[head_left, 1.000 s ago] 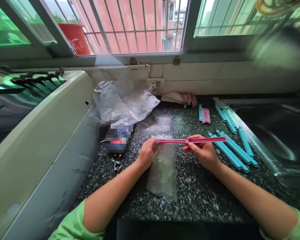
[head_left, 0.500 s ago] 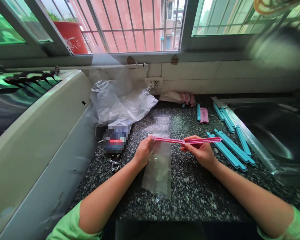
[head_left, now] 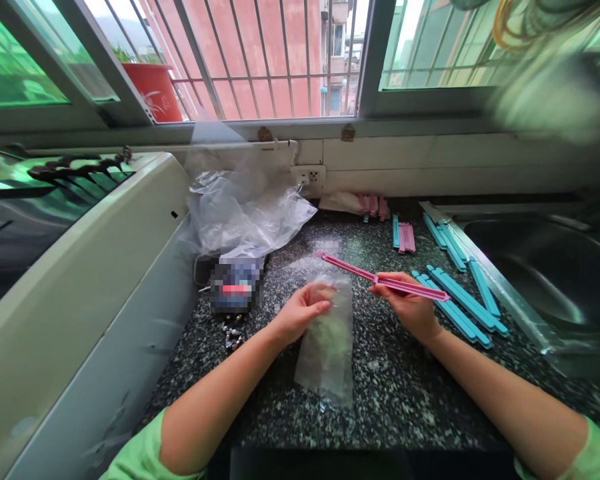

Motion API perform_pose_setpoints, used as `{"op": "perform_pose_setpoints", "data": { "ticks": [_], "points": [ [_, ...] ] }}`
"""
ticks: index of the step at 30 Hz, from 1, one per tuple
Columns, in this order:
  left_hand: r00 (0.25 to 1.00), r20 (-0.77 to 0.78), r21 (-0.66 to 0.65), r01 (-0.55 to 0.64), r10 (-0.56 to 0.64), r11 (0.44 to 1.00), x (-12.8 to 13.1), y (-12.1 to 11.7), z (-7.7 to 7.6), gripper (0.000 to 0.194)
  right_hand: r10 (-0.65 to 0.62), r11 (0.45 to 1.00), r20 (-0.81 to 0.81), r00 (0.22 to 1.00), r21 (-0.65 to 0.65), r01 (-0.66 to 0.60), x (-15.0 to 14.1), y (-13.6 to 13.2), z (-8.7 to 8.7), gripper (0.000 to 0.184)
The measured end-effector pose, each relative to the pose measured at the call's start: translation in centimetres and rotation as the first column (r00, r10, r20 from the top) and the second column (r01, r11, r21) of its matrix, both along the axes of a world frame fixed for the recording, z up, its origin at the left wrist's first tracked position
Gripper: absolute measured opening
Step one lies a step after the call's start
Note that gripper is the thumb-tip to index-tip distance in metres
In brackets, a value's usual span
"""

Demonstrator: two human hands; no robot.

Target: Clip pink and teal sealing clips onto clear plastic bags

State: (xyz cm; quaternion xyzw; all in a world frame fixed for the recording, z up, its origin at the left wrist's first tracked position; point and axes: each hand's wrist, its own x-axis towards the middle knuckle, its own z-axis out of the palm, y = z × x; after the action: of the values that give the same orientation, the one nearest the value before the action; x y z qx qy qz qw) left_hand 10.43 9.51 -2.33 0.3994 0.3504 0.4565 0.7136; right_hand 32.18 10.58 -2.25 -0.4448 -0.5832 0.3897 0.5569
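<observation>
My right hand (head_left: 408, 304) grips a long pink sealing clip (head_left: 360, 272) near its middle, and the clip's far end points up and to the left. My left hand (head_left: 300, 310) rests on the top edge of a small clear plastic bag (head_left: 327, 347) that lies flat on the dark speckled counter (head_left: 395, 380). Its fingers are curled on the bag's mouth. The bag holds something pale green. The clip is off the bag, just above and to the right of it.
Several blue clips (head_left: 463, 293) lie to the right beside a steel sink (head_left: 545, 267). More pink and blue clips (head_left: 404, 237) sit near the back wall. Crumpled clear plastic (head_left: 245, 210) and a blurred dark object (head_left: 236, 285) lie at the left, by a white appliance (head_left: 80, 293).
The left hand let go of the pink clip's end and dropped onto the bag's mouth. The right hand tilted the clip, its left end now raised away from the bag.
</observation>
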Motion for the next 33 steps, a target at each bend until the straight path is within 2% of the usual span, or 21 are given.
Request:
{"op": "perform_pose_setpoints", "data": {
  "ticks": [6, 10, 19, 25, 29, 33],
  "points": [
    [0.996, 0.007, 0.041, 0.092, -0.093, 0.995, 0.0, -0.8, 0.6, 0.037, 0.062, 0.998, 0.149, 0.987, 0.024, -0.066, -0.3, -0.3, -0.5, 0.022],
    [0.988, 0.023, 0.009, 0.156, -0.156, 0.988, 0.4, -0.9, 0.7, 0.042, 0.076, 0.988, 0.268, 0.960, 0.108, -0.109, -0.9, -1.1, 0.0, 0.020],
    [0.990, 0.071, -0.025, 0.121, -0.119, 0.992, 0.8, -1.0, 0.9, 0.046, 0.072, 0.975, 0.223, 0.972, 0.192, -0.116, -0.9, -1.9, 0.7, 0.014],
    [0.994, 0.098, -0.073, 0.060, -0.052, 0.996, 0.5, -0.6, 1.3, 0.043, 0.122, 0.982, 0.194, 0.973, 0.121, -0.147, -0.8, -1.9, 0.2, 0.015],
    [0.996, 0.018, -0.137, 0.084, -0.082, 0.987, -0.1, -0.3, 1.4, 0.042, 0.139, 0.983, 0.210, 0.968, 0.086, -0.160, -0.8, -1.8, -0.2, 0.016],
    [0.993, 0.004, -0.163, 0.117, -0.118, 0.980, -0.2, 0.0, 1.1, 0.042, 0.174, 0.982, 0.206, 0.963, 0.034, -0.184, -0.8, -1.6, -0.4, 0.017]
  ]
}}
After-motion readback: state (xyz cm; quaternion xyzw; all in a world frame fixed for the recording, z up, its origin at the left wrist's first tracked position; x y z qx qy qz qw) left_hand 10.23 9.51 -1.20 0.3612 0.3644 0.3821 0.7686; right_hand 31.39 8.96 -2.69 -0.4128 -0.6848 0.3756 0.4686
